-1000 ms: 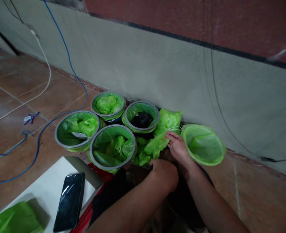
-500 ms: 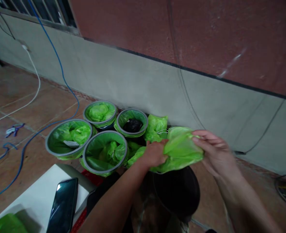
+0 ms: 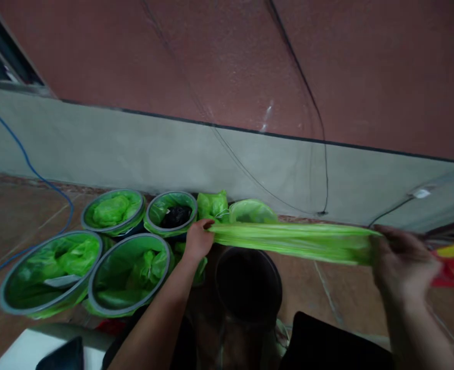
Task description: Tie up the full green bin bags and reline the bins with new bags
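Note:
A green plastic bag (image 3: 292,242) is stretched out flat and level between my two hands. My left hand (image 3: 199,239) is closed on its left end, and my right hand (image 3: 406,262), slightly blurred, grips the right end. Below the bag stands a dark, unlined bin (image 3: 249,288), its mouth facing up. To the left are several bins with grey rims and green liners. The nearest lined bin (image 3: 129,275) holds crumpled green plastic, and a back bin (image 3: 172,210) has a black bundle inside.
Behind the bins runs a wall (image 3: 173,144), grey below and red above, with dark cables hanging on it. A blue cable (image 3: 26,154) crosses at left. A phone (image 3: 61,354) lies on a white box (image 3: 22,349). More green plastic (image 3: 213,204) sits by the wall.
My right hand has moved right, away from the left, pulling the bunched green bag into a long taut strip. The view has swung to the right.

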{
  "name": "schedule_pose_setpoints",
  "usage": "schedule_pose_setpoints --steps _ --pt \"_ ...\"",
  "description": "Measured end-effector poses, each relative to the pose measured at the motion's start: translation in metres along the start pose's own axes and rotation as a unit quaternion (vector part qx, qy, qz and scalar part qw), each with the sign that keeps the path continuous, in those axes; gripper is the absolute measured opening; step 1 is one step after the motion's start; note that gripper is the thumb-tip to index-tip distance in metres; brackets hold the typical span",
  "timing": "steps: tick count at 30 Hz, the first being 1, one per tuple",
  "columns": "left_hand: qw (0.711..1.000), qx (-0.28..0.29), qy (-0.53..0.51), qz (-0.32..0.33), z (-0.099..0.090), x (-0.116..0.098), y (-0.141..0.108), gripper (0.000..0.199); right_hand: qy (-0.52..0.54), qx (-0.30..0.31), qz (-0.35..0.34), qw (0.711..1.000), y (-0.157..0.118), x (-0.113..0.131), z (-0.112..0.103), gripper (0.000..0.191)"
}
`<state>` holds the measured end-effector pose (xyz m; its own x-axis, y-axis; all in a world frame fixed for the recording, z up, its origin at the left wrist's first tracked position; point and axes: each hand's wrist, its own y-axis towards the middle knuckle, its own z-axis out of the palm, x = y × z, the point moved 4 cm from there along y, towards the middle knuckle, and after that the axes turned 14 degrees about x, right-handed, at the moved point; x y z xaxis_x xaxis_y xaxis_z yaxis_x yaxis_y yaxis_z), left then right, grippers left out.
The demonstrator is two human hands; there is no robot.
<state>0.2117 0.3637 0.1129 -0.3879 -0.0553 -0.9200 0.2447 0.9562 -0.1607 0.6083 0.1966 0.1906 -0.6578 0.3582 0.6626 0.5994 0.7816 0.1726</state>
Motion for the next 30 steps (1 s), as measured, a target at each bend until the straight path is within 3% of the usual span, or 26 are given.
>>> schedule_pose_setpoints --steps 2,4,6,9,13,16,20,23,28,30 --pt "0.984 -0.017 -0.179 -0.015 0.006 0.001 0.0 0.022 0.004 0.014 0.071 0.997 -0.008 -0.014 0.022 0.046" --pt "0.946 -0.014 -0.321 -0.036 0.016 0.0 -0.003 0.019 -0.045 0.135 0.069 0.987 -0.011 -0.02 0.052 0.036" --pt "0.915 0.003 -0.401 -0.039 0.024 -0.006 -0.006 0.025 -0.11 0.234 0.027 0.966 -0.012 -0.022 0.075 0.03" --pt "0.892 0.069 -0.447 -0.014 0.03 -0.023 -0.01 0.034 -0.199 0.287 0.009 0.937 -0.009 -0.025 0.087 0.031" --pt "0.88 0.156 -0.446 0.042 0.03 -0.048 -0.015 0.038 -0.258 0.265 0.046 0.928 -0.001 -0.029 0.077 0.034" --pt "0.902 0.168 -0.392 0.073 0.03 -0.057 -0.017 0.057 -0.254 0.224 0.068 0.938 0.006 -0.032 0.067 0.035" --pt "0.93 0.166 -0.315 0.094 0.032 -0.057 -0.02 0.051 -0.256 0.199 0.104 0.94 0.01 -0.038 0.056 0.034" --pt "0.932 0.192 -0.292 0.096 0.033 -0.057 -0.023 0.046 -0.244 0.182 0.11 0.946 0.012 -0.043 0.049 0.034" --pt "0.929 0.253 -0.257 0.083 0.044 -0.055 -0.025 0.055 -0.207 0.136 0.105 0.963 0.013 -0.05 0.041 0.037" --pt "0.943 0.244 -0.206 0.089 0.047 -0.049 -0.02 0.054 -0.188 0.113 0.107 0.97 0.014 -0.053 0.039 0.038"
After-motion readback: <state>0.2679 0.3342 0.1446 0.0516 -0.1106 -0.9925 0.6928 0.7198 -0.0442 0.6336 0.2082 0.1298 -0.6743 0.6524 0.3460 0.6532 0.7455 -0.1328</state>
